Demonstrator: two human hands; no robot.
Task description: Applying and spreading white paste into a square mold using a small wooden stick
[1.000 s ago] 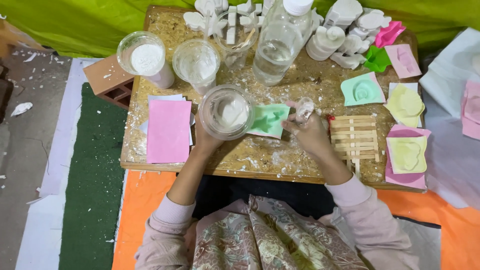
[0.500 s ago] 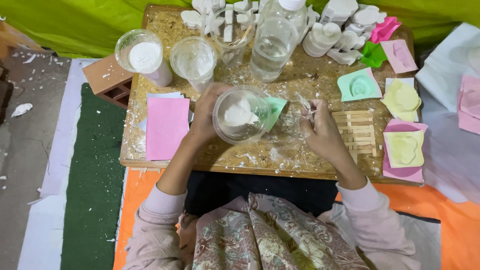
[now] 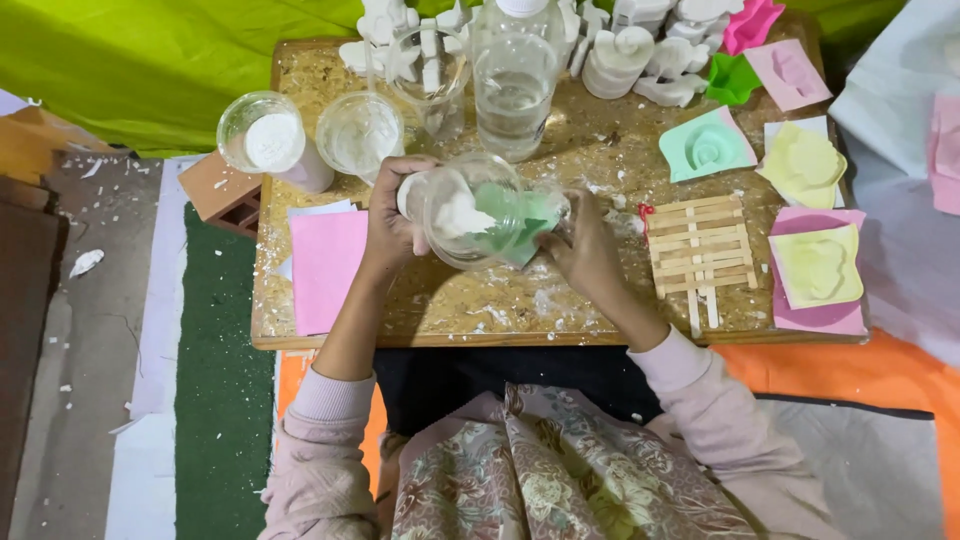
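My left hand (image 3: 388, 222) grips a clear plastic cup (image 3: 462, 212) with white paste in it, tilted over toward the right above the board. Under the cup's mouth lies a green mould (image 3: 520, 222). My right hand (image 3: 585, 250) rests at the right of the cup and mould, fingers curled by a small clear thing at the cup's rim; what it pinches is too small to tell. Both hands hover over the wooden board (image 3: 470, 305), which is speckled with white crumbs.
A cup of white powder (image 3: 272, 140), an empty cup (image 3: 358, 132), a clear water bottle (image 3: 512, 85) and white cast figures (image 3: 640, 50) stand at the back. A pink sheet (image 3: 325, 268) lies left; a stick lattice (image 3: 700, 255) and green, yellow, pink moulds (image 3: 810, 262) lie right. A brick (image 3: 225, 190) sits off the board's left edge.
The cup in my left hand has tipped further over toward the right, above the green mould. My right hand has moved in closer to the cup's rim.
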